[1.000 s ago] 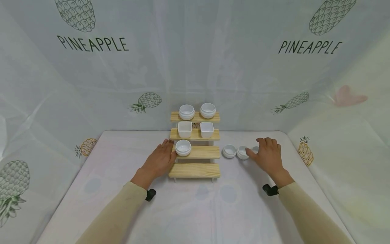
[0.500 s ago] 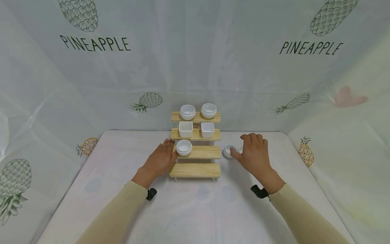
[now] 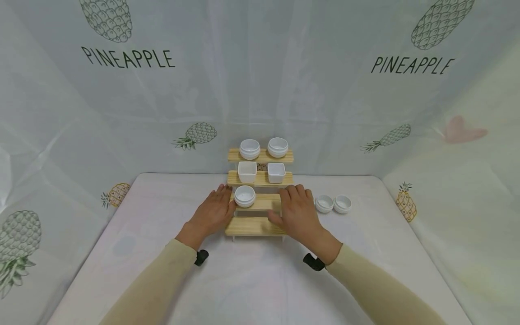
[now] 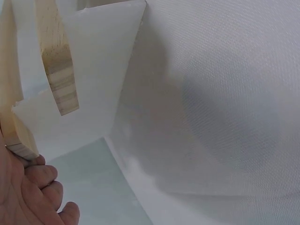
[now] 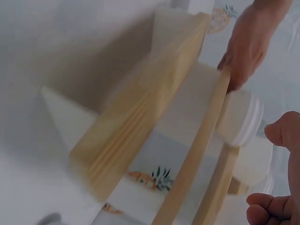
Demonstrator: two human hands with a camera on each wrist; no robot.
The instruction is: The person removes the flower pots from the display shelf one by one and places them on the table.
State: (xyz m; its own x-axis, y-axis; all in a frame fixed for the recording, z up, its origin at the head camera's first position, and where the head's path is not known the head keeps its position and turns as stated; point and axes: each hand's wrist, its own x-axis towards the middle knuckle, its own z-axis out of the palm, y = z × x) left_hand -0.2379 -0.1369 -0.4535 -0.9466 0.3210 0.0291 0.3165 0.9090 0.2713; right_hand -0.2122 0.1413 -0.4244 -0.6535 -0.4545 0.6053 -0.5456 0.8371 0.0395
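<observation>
A stepped wooden stand (image 3: 254,226) holds white bowls and cups on its upper tiers. My left hand (image 3: 214,211) rests along its left side, fingers stretched forward; in the left wrist view the fingers (image 4: 44,180) touch a shelf's end. One round white bowl (image 3: 245,196) sits at the left of the third tier from the top, right beside that hand. My right hand (image 3: 298,213) is over the right ends of the two lower tiers and hides them. In the right wrist view its thumb (image 5: 283,131) and fingers stand apart with nothing between them.
Two round bowls (image 3: 278,147) stand on the top tier, two square cups (image 3: 276,173) on the second. To the right, on the white-covered table (image 3: 365,234), are small white bowls (image 3: 342,204) in a row, one partly behind my right hand. A pineapple-print curtain (image 3: 260,81) rises behind.
My right hand has swept left, from over the row of small bowls to the right side of the stand. The left hand has stayed at the stand.
</observation>
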